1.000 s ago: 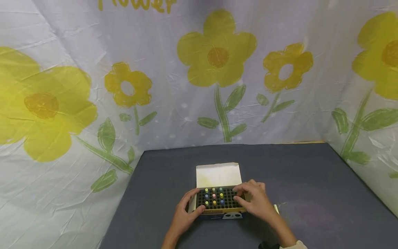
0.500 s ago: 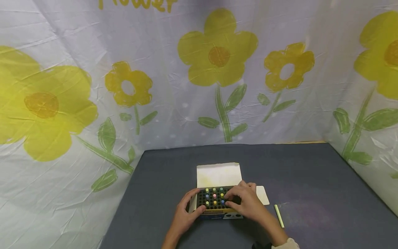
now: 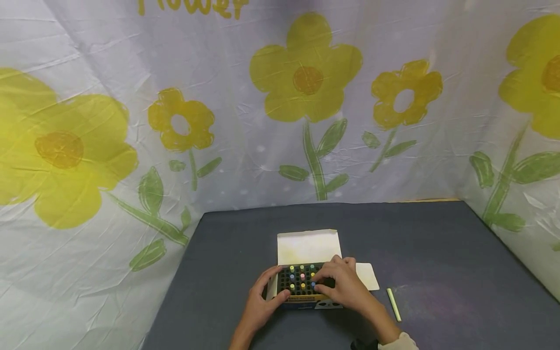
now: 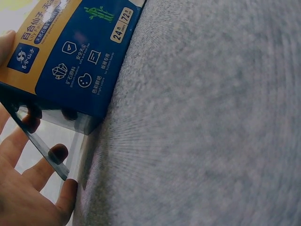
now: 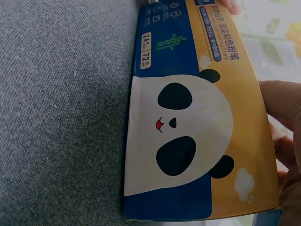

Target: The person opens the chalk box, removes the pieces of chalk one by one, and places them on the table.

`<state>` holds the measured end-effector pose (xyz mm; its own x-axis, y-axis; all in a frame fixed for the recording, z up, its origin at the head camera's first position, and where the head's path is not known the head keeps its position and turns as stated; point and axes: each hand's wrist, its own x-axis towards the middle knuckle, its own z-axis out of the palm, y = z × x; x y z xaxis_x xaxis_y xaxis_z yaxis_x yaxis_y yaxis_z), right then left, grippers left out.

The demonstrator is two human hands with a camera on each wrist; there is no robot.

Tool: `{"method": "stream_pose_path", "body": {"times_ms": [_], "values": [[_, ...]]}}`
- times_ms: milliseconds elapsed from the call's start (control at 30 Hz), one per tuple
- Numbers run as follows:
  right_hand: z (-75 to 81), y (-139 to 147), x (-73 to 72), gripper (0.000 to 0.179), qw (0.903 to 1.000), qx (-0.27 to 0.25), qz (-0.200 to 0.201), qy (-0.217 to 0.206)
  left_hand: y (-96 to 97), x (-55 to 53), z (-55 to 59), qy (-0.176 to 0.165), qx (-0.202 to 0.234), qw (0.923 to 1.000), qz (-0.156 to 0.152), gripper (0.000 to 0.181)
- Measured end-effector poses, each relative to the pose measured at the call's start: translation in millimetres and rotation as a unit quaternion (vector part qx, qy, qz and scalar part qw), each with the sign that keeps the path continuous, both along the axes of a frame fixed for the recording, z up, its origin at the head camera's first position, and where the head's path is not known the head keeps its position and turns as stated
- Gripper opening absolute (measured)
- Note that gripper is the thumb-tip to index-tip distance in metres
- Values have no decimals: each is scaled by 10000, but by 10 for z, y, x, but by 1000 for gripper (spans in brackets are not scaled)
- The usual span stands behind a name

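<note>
An open chalk box (image 3: 302, 297) stands on the dark table, its black holed insert holding several coloured chalk sticks upright in rows. My left hand (image 3: 261, 295) grips the box's left end, thumb at the front corner and index finger at the back corner. In the left wrist view, fingers of the left hand (image 4: 33, 188) spread behind the open end flap (image 4: 44, 148). My right hand (image 3: 345, 287) reaches over the box's right half, thumb and index fingertips around a blue chalk stick (image 3: 313, 284). From the right wrist, the panda-printed front (image 5: 193, 132) hides those fingertips.
The box's white lid (image 3: 308, 244) stands raised at the back, and a white side flap (image 3: 367, 276) sticks out to the right. One pale yellow-green chalk stick (image 3: 393, 305) lies on the table (image 3: 236, 243). A flower-printed cloth (image 3: 236, 97) surrounds the table.
My right hand has moved left across the box, from its right end to the third column of chalk sticks, uncovering the right flap and loose stick. The left hand stays put.
</note>
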<state>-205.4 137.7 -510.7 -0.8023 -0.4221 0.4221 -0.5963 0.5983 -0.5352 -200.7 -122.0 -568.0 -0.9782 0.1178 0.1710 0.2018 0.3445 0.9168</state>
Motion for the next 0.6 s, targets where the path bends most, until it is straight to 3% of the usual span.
{"method": "stream_pose_path", "body": {"times_ms": [367,600], "values": [[25,1,11,17,9986,-344,191,-344,6,-6,-16,-53,-79,9999,67,59],[17,-6,9,18,9982,-519,187,-218,9,-4,-26,-7,-139,9999,77,58]]}}
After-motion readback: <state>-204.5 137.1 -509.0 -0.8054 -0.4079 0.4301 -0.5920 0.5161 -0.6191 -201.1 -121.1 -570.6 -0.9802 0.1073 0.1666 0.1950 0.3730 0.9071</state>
